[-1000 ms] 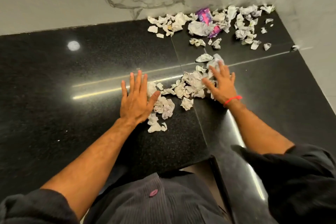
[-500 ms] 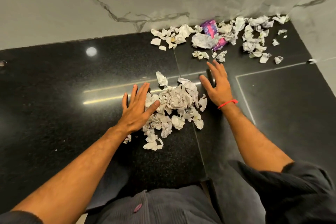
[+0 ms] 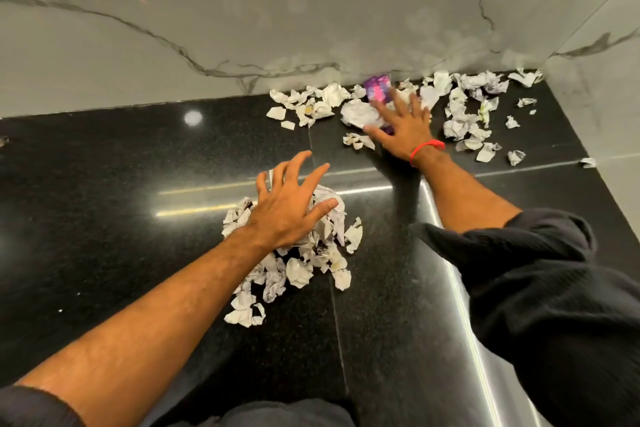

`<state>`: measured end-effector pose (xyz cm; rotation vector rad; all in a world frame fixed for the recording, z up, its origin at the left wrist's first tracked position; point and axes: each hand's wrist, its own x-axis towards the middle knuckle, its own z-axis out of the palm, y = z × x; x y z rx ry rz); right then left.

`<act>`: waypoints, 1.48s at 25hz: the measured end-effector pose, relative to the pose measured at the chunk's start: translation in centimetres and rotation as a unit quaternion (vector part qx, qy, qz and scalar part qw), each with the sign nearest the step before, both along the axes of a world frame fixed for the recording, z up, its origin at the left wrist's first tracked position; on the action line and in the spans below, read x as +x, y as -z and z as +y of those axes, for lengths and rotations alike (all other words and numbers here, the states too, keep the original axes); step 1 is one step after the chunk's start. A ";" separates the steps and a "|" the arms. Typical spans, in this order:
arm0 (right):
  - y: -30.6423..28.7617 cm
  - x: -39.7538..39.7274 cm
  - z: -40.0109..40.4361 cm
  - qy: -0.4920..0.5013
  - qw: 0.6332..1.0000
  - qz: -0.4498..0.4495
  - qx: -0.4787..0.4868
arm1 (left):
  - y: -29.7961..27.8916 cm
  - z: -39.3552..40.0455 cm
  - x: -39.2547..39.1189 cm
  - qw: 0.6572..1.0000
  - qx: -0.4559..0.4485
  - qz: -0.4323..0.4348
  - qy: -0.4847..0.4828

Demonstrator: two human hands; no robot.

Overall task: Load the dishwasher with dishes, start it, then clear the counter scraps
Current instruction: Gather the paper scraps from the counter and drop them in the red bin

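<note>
On the left, the black polished tabletop carried only a round glint of reflected light and a couple of tiny specks. The left hand hovered over, or rested lightly on, the near pile of crumpled paper scraps, fingers spread and straight, gripping nothing; it looked placed there to pen the gathered heap so the pieces stayed together. That pile sat near the middle of the tabletop, close to the person's body, with a few strays trailing toward the front edge.

Further right and back, the right hand, a red band at its wrist, reached to the far scraps strewn along the foot of the marble wall. Its fingers were splayed and fairly flat, laid over a larger white crumpled sheet and partly covering a purple wrapper; the hand was blurred, so whether it pressed down or merely touched them could not be told, but it pinched nothing. By its pose it seemed set to rake this second lot toward the near pile.

More scraps lay to the right of that hand, scattered into the corner, with one lone piece at the right wall. The scrap-clearing step appeared underway but far from finished, since most of the litter lay ungathered. No dishwasher showed in view.
</note>
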<state>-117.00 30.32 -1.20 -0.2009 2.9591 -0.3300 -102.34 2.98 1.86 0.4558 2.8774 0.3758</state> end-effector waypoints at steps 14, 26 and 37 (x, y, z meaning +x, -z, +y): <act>-0.2 13.7 1.5 0.080 0.905 0.203 -0.365 | 1.7 5.3 -0.7 0.995 -0.054 -0.083 0.021; 1.2 10.6 3.6 0.115 0.988 0.034 -0.095 | 0.2 5.9 -2.4 0.994 -0.044 -0.095 0.013; -0.4 12.2 6.2 0.176 0.895 0.306 -0.273 | 1.4 11.8 -4.1 0.973 -0.162 -0.072 0.147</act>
